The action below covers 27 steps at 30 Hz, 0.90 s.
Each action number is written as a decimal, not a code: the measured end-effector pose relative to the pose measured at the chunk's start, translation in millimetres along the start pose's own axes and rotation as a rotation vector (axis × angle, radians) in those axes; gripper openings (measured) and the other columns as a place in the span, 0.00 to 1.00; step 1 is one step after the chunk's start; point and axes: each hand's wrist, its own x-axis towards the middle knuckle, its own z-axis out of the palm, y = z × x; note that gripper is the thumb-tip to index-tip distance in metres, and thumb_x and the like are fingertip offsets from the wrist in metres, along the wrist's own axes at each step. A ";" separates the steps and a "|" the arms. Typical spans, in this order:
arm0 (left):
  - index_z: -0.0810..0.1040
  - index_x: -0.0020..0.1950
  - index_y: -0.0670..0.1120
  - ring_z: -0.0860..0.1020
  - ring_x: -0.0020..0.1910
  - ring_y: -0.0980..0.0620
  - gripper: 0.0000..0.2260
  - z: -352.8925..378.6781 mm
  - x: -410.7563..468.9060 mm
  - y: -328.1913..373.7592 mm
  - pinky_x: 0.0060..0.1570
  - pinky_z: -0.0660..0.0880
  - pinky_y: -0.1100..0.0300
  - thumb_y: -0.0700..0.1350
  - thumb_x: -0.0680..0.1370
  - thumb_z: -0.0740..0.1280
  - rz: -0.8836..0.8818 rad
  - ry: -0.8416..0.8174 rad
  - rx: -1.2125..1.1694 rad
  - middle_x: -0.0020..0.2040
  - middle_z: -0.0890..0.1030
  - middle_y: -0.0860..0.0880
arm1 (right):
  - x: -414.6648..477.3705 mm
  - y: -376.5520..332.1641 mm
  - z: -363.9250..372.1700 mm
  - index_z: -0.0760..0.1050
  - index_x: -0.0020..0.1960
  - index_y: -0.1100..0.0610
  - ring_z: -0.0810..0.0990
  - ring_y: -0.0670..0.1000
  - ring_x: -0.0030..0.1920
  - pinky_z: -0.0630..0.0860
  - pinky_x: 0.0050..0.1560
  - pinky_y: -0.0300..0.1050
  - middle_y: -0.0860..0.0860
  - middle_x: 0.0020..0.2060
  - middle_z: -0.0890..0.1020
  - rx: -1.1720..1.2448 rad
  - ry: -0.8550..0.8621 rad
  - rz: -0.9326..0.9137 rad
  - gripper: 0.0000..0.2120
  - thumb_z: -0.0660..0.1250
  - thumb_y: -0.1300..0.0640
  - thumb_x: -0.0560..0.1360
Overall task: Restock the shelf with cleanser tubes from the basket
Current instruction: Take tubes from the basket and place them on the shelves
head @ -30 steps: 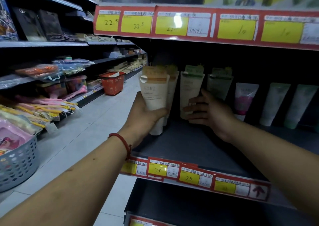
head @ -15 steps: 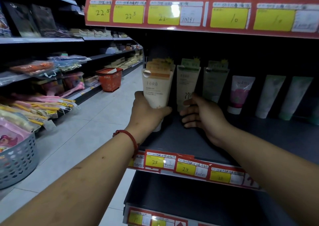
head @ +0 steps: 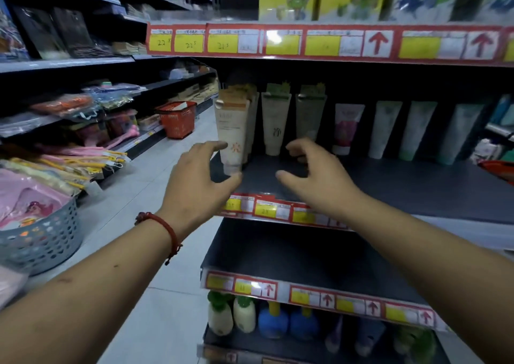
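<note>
**Beige cleanser tube upright at the shelf's left end, both your hands loose**

The beige cleanser tube point(head: 232, 135) stands cap-down on the dark shelf point(head: 403, 185). It is at the front of the leftmost row, with more beige tubes close behind it. Your left hand point(head: 200, 180) curves around it with fingers spread and relaxed, gripping nothing. The index tip is at the tube's side and the thumb is just below the cap; whether either touches is unclear. Your right hand point(head: 314, 174) hovers just beside it over bare shelf, fingers loosely curled and empty. Right of the beige row stands a green-topped tube point(head: 274, 124), and further right a pink-printed tube point(head: 347, 127). A red cord bracelet point(head: 164, 224) circles your left wrist.
</note>
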 end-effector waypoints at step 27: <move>0.71 0.73 0.52 0.75 0.65 0.43 0.34 150.8 -363.6 14.7 0.65 0.68 0.47 0.66 0.70 0.60 0.162 -0.717 0.351 0.65 0.77 0.50 | -394.8 123.3 64.8 0.61 0.77 0.53 0.71 0.55 0.69 0.74 0.65 0.56 0.53 0.70 0.69 -0.159 -0.545 0.213 0.38 0.74 0.45 0.74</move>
